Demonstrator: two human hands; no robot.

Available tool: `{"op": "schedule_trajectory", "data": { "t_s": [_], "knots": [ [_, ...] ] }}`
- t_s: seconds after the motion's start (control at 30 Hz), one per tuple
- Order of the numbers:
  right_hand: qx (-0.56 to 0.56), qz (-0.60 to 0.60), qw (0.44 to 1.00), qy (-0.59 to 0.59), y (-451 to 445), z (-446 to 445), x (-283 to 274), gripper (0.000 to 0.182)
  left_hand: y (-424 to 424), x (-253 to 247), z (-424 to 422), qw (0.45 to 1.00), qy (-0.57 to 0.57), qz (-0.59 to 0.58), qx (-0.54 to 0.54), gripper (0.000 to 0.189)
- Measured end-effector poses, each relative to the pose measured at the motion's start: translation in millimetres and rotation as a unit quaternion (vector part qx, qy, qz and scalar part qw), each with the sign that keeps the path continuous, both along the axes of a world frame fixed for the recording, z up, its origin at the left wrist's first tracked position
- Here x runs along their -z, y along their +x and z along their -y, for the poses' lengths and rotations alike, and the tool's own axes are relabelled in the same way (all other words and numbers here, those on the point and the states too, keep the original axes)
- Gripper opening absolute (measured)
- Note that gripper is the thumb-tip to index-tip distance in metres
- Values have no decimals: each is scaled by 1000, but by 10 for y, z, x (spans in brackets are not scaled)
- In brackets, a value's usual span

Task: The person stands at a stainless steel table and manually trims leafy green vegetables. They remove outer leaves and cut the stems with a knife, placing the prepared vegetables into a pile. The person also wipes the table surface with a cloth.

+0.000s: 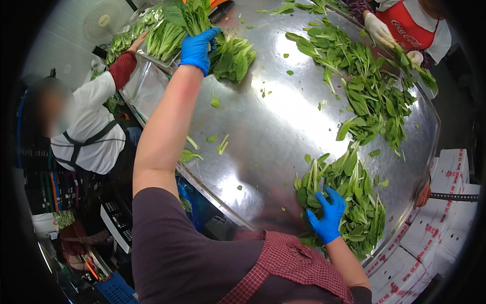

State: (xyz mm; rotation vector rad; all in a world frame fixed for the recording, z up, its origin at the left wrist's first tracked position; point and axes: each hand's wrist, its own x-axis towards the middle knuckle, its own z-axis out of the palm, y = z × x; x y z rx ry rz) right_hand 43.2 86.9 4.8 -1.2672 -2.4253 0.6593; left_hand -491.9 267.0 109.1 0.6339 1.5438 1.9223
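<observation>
My left hand [197,49], in a blue glove, reaches to the far left of the metal table [243,133], its fingers curled against a bunch of leafy greens [193,17]. Another bunch of greens [235,59] lies just right of that hand. My right hand [328,214], also blue-gloved, has its fingers spread on the near edge of a pile of loose leafy greens [357,193]. Whether it grips any leaf cannot be told. A larger spread of greens [372,83] lies farther off on the right.
A person in white [91,133] at the left reaches to packed greens [165,40]. Across the table, a white-gloved hand [379,30] of a co-worker is at some greens. Printed cartons [429,235] stand at the right, a scale [117,224] at the left, a fan [102,19] beyond.
</observation>
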Motion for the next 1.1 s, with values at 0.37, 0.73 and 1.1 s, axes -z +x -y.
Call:
{"op": "schedule_trajectory", "data": {
  "t_s": [0.37, 0.73, 1.1],
  "knots": [
    [-10, -196, 981, 4, -1422, -1343, -929, 65, 1459, -572, 789, 962, -84, -55, 256, 18],
    [75, -70, 983, -153, -540, -1264, -38, 21, 2304, 195, 1300, 926, -115, 158, 322, 24],
    [231, -394, 801, -388, -506, -697, -47, 36, 2621, 1589, 2017, 887, -90, 447, 69, 11]
  ]
}}
